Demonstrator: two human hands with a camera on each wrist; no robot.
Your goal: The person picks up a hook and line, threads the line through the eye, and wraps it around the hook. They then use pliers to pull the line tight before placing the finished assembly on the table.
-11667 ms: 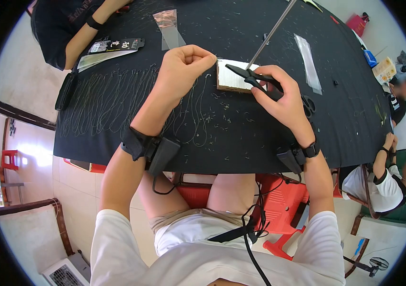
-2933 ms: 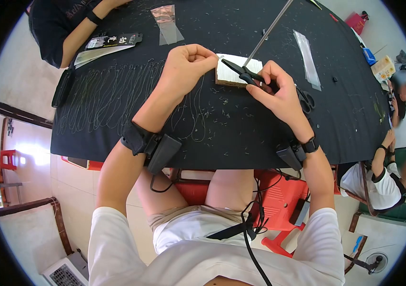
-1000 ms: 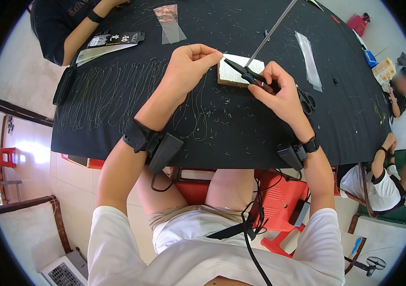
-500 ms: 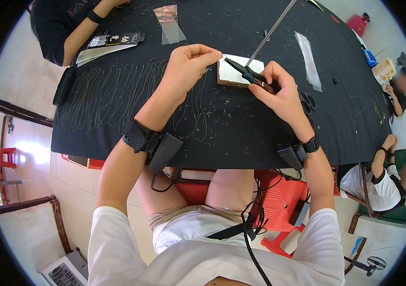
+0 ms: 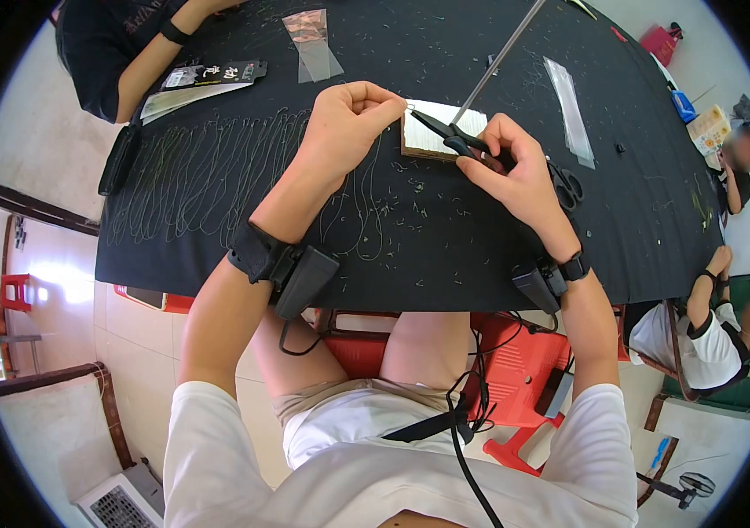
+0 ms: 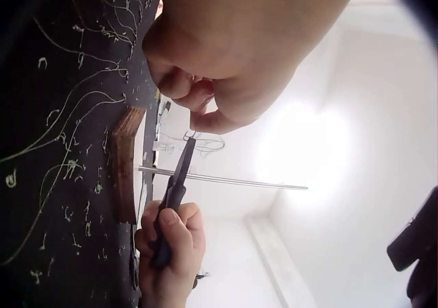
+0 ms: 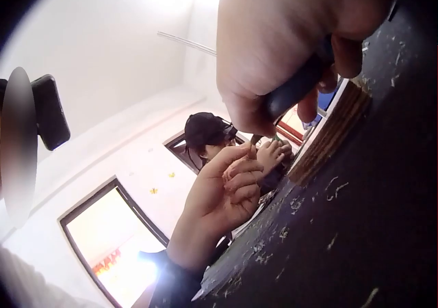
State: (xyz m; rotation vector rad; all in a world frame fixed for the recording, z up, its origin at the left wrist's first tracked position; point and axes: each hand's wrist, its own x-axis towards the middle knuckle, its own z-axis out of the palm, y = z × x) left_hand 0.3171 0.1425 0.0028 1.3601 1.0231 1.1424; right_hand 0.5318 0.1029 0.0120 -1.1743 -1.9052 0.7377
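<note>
My left hand (image 5: 348,123) pinches a small wire hook (image 6: 190,134) between thumb and forefinger; thin looped line (image 6: 213,144) shows beside it in the left wrist view. My right hand (image 5: 523,172) grips black-handled scissors (image 5: 430,123), their dark tip pointing left, right at the hook. In the right wrist view the right hand hides most of the scissors. Beneath both hands lies a white-topped block (image 5: 417,134) with brown layered sides. A thin metal rod (image 5: 502,60) slants up from the block's area. Left of the block, many fine looped lines (image 5: 208,176) lie in a row.
Black cloth (image 5: 498,264) covers the table, scattered with short clippings (image 5: 419,207). A second pair of scissors (image 5: 568,189) lies right of my hand. Clear plastic sleeves (image 5: 570,114) and a printed packet (image 5: 208,79) lie farther out. Other people sit around the table.
Both hands stay over the block, nearly in place. Over the last second the left fingertips and the scissors tip have shifted slightly left. The right hand keeps its grip on the scissors.
</note>
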